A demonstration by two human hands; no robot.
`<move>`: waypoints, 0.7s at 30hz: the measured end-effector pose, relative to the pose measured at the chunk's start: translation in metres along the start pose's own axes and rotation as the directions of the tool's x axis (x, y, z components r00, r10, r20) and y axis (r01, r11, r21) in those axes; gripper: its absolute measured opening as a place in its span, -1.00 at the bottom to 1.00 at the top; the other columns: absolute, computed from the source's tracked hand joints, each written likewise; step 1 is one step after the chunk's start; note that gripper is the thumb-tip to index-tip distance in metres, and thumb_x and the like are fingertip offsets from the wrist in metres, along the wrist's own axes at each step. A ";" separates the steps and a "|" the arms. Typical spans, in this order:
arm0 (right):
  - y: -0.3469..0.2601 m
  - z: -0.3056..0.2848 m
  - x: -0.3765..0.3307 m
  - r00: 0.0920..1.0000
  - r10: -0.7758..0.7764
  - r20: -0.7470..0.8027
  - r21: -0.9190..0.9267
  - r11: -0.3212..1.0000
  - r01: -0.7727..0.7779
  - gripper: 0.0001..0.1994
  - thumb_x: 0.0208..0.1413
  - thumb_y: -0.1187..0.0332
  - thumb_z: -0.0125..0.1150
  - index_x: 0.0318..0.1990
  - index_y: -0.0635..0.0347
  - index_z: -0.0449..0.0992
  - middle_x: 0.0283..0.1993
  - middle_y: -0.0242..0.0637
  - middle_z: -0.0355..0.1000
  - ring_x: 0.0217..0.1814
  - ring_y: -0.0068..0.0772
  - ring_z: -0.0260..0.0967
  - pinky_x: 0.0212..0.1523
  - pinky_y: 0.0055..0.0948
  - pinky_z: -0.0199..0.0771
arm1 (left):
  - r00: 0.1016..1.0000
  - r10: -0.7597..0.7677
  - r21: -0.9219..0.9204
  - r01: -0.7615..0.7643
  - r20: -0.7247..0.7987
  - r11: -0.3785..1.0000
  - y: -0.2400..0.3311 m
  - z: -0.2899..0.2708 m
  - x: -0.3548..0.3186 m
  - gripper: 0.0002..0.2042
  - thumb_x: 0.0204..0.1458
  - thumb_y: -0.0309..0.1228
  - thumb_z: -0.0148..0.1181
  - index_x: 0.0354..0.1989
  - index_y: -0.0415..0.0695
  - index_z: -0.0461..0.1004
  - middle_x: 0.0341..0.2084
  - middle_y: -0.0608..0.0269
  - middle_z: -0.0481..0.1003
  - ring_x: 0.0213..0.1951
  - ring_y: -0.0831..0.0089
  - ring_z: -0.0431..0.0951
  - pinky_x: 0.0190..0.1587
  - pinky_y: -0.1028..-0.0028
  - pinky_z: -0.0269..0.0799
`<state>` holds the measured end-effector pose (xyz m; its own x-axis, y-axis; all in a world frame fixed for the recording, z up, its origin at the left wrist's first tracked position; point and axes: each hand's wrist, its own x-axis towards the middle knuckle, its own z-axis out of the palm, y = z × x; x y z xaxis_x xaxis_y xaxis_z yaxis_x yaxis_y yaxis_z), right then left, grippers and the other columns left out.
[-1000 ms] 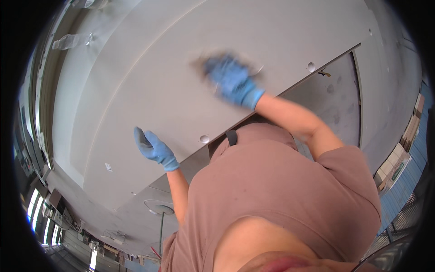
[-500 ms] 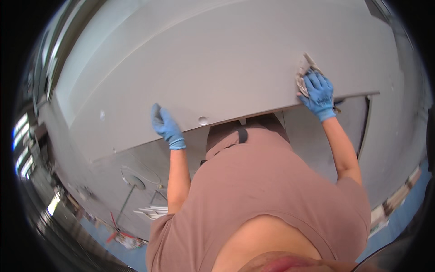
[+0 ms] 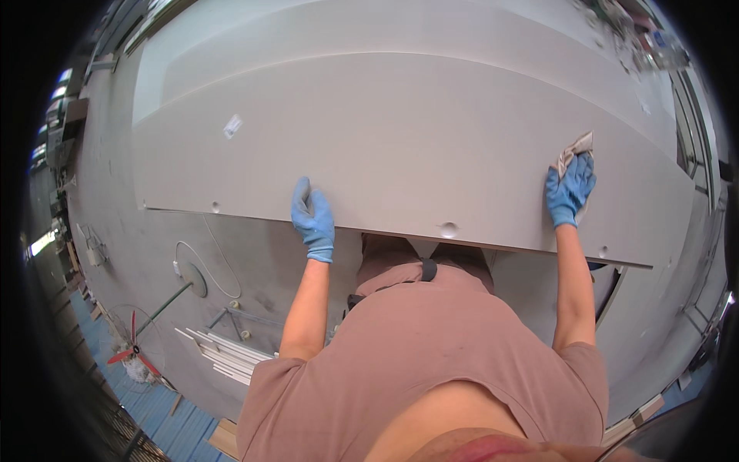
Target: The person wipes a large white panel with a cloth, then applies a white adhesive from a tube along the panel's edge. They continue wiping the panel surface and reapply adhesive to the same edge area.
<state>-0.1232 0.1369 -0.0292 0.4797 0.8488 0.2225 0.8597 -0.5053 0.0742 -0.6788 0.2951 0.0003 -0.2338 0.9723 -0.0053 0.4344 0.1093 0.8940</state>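
In the head view, the right grip (image 3: pixel 570 191) is grasping a crumpled cloth (image 3: pixel 576 148) at three o'clock on the grey panel (image 3: pixel 400 146); the left grip (image 3: pixel 312 219), around eight, is hanging half-curled, holding nothing visible! Spreading the palm, keeping the cloth flat, should be favouring even contact.

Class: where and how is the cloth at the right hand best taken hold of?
Probably by the loose end of the cloth, from the far side: that crumpled tip sticks out beyond the right hand, which hides much else.
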 end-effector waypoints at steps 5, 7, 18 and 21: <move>-0.233 0.009 0.086 0.983 -0.180 -0.034 0.175 0.967 0.183 -0.15 0.31 -0.15 0.07 0.59 0.22 0.11 0.68 -0.02 -0.01 0.76 0.01 -0.19 0.66 0.16 -0.25 | 0.969 0.220 0.131 -0.206 -0.109 0.970 -0.069 -0.110 0.098 -0.60 0.25 -0.43 0.28 0.19 -0.41 0.52 0.19 -0.12 0.57 0.25 0.09 0.56 0.37 0.20 0.40; -0.357 0.008 0.108 0.937 -0.326 -0.123 0.231 0.909 0.346 -0.11 0.29 -0.18 0.04 0.62 0.17 0.03 0.74 -0.05 -0.17 0.79 -0.03 -0.30 0.70 0.07 -0.36 | 0.948 0.279 0.271 -0.231 -0.154 0.934 -0.100 -0.157 0.139 -0.59 0.22 -0.40 0.30 0.17 -0.40 0.53 0.17 -0.14 0.58 0.21 0.03 0.58 0.35 0.16 0.42; -0.490 -0.033 0.136 0.888 -0.453 -0.073 0.378 0.812 0.445 -0.17 0.35 -0.13 0.03 0.61 0.19 0.07 0.72 -0.08 -0.10 0.78 0.00 -0.28 0.69 0.06 -0.36 | 0.847 0.459 0.749 -0.117 -0.267 0.652 -0.189 -0.279 0.326 -0.59 0.14 -0.20 0.40 0.05 -0.23 0.59 0.02 -0.11 0.60 0.12 -0.05 0.57 0.23 0.07 0.47; -0.490 -0.018 0.130 0.961 -0.221 0.167 0.079 0.974 0.211 -0.12 0.33 -0.13 0.05 0.64 0.20 -0.03 0.74 -0.05 -0.16 0.78 0.02 -0.29 0.67 0.08 -0.33 | 0.857 0.404 0.716 -0.063 -0.318 0.696 -0.191 -0.279 0.323 -0.57 0.06 -0.23 0.45 0.05 -0.21 0.60 0.00 -0.09 0.59 0.07 -0.06 0.58 0.18 0.06 0.49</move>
<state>-0.4851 0.4921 -0.0193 0.3000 0.9533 0.0350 0.9526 -0.3013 0.0421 -1.0797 0.5302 -0.0471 -0.3015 0.8121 0.4996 0.9393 0.1631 0.3017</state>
